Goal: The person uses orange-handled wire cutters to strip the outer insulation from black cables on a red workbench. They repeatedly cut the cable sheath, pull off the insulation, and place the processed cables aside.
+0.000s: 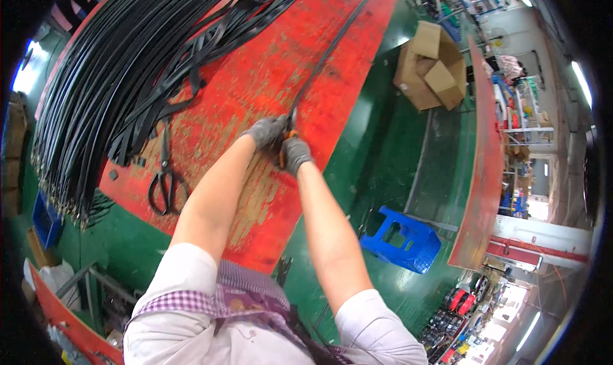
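Both my hands wear grey gloves and meet close together over the worn red table (255, 90). My left hand (267, 132) is closed on the near end of a long black strap (335, 42), which runs away toward the far right of the table. Right beside it, my right hand (296, 154) grips a tool with orange handles (281, 158); its working end is hidden by the gloves and the strap, so its exact kind cannot be made out. To the left of my arms, black-handled scissors (167, 183) lie on the table.
A thick bundle of black straps (108, 90) covers the table's left side, its ends hanging over the near edge. On the green floor to the right stand a blue plastic stool (408, 247) and an open cardboard box (415, 77). Beyond them is another red table (485, 160).
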`<state>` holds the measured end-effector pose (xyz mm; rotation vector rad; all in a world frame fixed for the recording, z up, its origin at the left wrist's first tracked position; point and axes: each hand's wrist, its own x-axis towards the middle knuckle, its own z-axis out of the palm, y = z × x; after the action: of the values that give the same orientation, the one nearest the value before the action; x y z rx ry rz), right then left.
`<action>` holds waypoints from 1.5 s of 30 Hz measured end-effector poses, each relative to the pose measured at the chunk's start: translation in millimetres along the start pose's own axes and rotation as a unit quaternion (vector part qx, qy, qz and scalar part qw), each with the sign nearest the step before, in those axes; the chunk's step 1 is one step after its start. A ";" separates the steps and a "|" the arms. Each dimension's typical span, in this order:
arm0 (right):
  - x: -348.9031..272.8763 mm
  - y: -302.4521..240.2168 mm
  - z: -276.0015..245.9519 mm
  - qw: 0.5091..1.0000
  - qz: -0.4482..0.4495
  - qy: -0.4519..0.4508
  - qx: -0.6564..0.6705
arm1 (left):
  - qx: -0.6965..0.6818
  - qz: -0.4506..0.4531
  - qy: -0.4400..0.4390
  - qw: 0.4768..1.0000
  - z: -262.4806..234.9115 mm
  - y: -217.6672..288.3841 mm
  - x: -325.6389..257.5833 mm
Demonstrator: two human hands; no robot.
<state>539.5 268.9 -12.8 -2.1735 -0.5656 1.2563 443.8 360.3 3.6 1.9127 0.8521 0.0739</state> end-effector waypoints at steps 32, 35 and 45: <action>-21.2 -36.6 26.2 0.991 0.083 -0.025 0.105 | -0.137 -0.164 0.034 0.976 -20.9 -6.8 -13.6; -20.2 -33.6 24.8 0.986 0.102 -0.020 0.132 | -0.158 -0.184 0.025 0.970 -22.8 3.3 -17.2; -36.9 -46.1 21.9 0.970 0.101 -0.064 0.213 | -0.111 -0.167 0.036 0.979 -19.0 -7.0 -13.5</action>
<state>499.2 286.9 32.1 -1.8301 -0.1033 1.4773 422.4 368.7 11.4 1.5467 1.1542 0.0330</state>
